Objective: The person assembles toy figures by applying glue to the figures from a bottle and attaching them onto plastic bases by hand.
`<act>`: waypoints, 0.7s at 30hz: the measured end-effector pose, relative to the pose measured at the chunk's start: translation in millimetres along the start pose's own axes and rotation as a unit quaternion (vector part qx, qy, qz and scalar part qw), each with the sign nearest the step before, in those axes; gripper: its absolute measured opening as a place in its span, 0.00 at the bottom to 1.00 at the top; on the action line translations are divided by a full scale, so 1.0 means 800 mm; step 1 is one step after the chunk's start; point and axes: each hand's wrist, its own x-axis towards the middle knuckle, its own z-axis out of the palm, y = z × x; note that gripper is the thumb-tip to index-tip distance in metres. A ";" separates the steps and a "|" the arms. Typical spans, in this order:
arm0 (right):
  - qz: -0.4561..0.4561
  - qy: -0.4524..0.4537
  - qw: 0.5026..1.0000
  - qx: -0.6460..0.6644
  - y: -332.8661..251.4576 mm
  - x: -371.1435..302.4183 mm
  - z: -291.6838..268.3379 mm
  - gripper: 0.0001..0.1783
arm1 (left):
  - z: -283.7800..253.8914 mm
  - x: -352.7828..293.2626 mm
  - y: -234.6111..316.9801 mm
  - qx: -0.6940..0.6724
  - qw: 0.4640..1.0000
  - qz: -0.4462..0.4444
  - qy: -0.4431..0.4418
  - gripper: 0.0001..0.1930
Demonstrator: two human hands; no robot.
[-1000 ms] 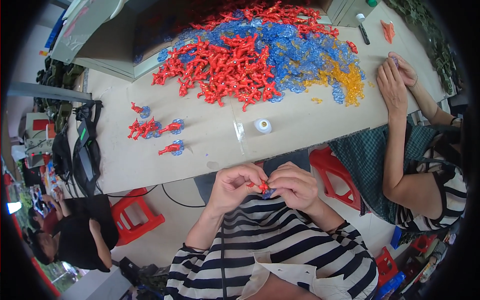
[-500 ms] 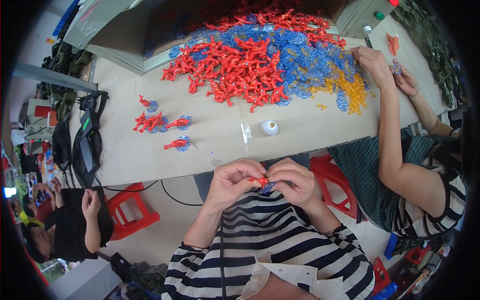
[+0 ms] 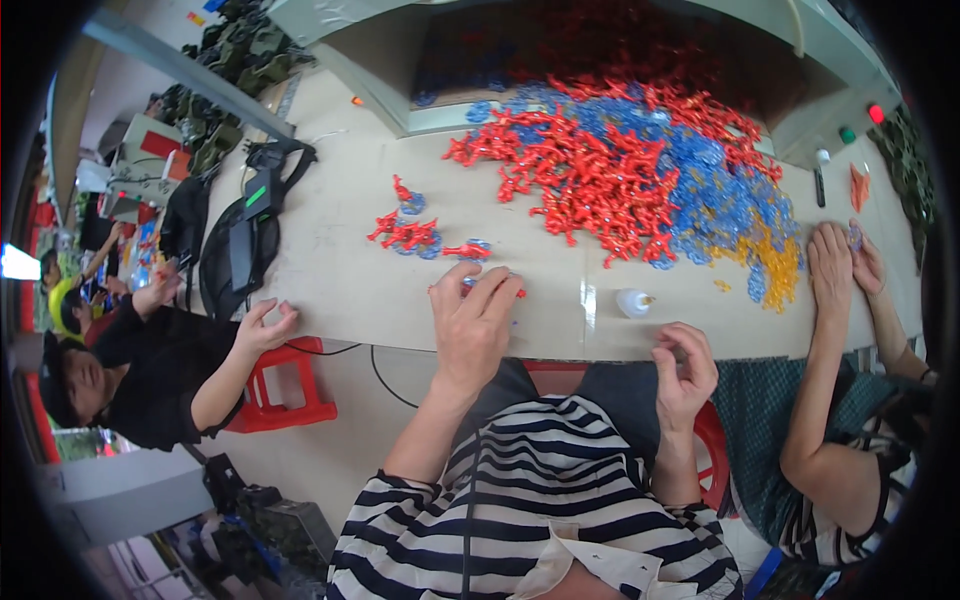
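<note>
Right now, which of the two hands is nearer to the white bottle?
Right. The right hand is close by, below and to the right of the white bottle in the picture, not touching it; the left hand is farther off, to the bottle's left.

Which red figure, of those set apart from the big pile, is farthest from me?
The topmost red figure of that small group; the others lie closer to you and to your left hand.
</note>
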 end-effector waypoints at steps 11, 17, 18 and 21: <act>0.017 -0.029 0.999 -0.016 0.009 0.016 0.020 0.19 | 0.019 0.029 -0.067 0.152 0.987 0.008 0.057 0.19; 0.051 -0.040 0.998 -0.020 0.010 0.018 0.017 0.19 | 0.000 0.048 -0.150 0.206 0.976 -0.005 0.075 0.15; 0.061 -0.034 0.997 -0.016 0.010 0.017 0.016 0.20 | -0.003 0.049 -0.166 0.231 0.970 -0.032 0.072 0.15; 0.062 -0.032 0.997 -0.031 0.003 0.019 0.018 0.22 | -0.016 0.045 -0.216 0.278 0.955 -0.080 0.067 0.16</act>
